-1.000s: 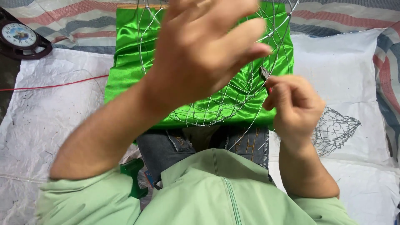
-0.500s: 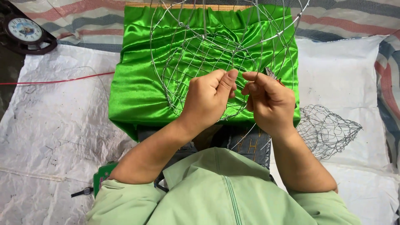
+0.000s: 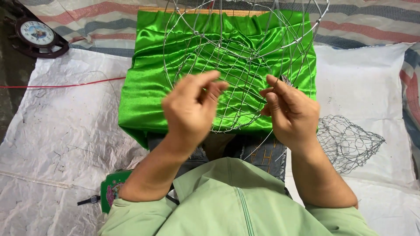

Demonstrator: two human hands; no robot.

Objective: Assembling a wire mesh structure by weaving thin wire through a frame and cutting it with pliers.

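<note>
Your left hand (image 3: 190, 111) hovers mid-frame, fingers loosely curled, holding nothing. Your right hand (image 3: 291, 113) pinches a thin wire (image 3: 261, 144) at the wire basket (image 3: 238, 65), upper center on green cloth (image 3: 148, 87).

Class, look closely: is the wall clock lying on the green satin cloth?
No: the wall clock lies far left on the striped cover, apart from the green satin cloth.

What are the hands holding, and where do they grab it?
The right hand pinches a thin wire near its upper end, by the wire basket frame. The blurred left hand seems empty.
</note>
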